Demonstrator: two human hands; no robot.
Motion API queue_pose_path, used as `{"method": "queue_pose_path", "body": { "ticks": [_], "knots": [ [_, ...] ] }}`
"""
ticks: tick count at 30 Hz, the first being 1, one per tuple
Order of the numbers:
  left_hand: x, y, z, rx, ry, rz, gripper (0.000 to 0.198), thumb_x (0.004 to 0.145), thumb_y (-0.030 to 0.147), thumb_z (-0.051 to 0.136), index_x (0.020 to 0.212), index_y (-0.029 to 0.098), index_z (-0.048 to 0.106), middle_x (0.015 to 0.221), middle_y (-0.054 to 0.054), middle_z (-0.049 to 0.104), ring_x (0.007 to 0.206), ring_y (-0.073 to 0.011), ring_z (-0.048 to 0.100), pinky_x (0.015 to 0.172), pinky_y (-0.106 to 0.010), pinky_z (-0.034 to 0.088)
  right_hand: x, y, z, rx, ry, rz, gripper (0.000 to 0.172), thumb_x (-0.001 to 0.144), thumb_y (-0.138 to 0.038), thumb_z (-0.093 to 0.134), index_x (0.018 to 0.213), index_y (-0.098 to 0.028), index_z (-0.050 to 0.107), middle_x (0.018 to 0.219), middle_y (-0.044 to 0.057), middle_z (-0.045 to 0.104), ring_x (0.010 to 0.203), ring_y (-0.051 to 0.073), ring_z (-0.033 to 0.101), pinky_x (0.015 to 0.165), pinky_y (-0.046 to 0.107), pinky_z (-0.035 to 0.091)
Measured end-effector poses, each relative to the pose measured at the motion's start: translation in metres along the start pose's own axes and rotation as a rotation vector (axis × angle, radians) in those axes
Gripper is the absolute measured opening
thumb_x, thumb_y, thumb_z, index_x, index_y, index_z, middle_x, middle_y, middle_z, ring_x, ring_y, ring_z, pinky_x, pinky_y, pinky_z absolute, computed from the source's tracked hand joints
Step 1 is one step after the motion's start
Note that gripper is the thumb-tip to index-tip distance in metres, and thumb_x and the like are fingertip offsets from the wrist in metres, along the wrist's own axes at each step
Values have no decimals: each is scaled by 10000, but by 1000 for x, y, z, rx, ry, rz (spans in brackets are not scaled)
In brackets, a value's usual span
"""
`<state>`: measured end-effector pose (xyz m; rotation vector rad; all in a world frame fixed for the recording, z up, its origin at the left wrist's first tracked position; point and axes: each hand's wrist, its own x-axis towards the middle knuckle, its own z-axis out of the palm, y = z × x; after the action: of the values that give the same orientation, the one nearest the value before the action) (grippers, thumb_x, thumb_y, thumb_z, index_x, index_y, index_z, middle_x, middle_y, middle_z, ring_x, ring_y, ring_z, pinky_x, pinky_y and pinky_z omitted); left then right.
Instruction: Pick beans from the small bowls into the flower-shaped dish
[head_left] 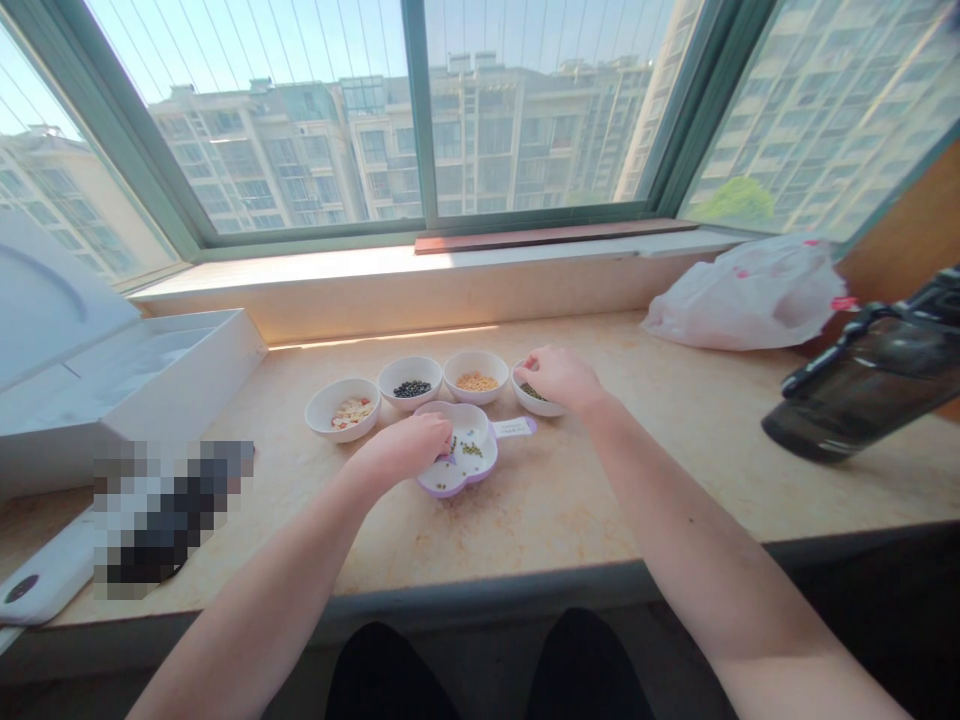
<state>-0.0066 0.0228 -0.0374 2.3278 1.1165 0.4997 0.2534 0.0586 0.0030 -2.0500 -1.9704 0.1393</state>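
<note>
Left hand [416, 445], head view, was bunched over the lilac-edged white flower-shaped dish [480, 472]; its hold could not be determined. Right hand [561, 378] was curled at the round white bowl [550, 409] of small green beans [533, 393], hold likewise indeterminable. The dish stood on the beige bench [525, 530].

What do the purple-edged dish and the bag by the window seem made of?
Purple-edged dish: probably smooth plastic, judging by its molded-looking lobes, though glazed ceramic is possible. Bag: likely thin, soft plastic film, as its whitish surface looks creased.
</note>
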Motion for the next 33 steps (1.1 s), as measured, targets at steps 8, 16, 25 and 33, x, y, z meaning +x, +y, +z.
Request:
{"method": "queue_pose_path", "body": {
  "ticks": [8,16,25,33],
  "knots": [
    [-4,6,-15,45,8,-7,221,647,37,680,550,236,668,585,3,609,598,-186,527,672,-308,402,-1,-1,-3,11,-2,-1,298,891,-386,570,1021,-210,773,1056,113,770,959,275,704,713,322,477],
    [-2,8,-7,73,-17,-6,203,699,104,688,532,204,633,597,-15,606,582,-169,524,669,-305,411,-2,-5,-4,17,24,0,301,919,-409,572,1044,-208,758,1050,116,768,998,280,698,770,338,495],
    [-1,27,-17,429,-285,-47,153,887,154,547,801,158,673,957,-58,703,865,-187,607,767,-284,461,-9,-15,-3,14,69,-107,327,959,-431,529,1037,-205,751,1074,102,765,1023,272,692,812,341,488],
    [0,33,-18,412,-311,-50,135,894,137,595,904,171,725,1045,-49,709,944,-186,636,845,-288,475,-18,-25,0,20,67,-182,301,963,-418,531,1007,-211,745,1053,78,766,1018,272,688,800,343,479]
  ]
}}
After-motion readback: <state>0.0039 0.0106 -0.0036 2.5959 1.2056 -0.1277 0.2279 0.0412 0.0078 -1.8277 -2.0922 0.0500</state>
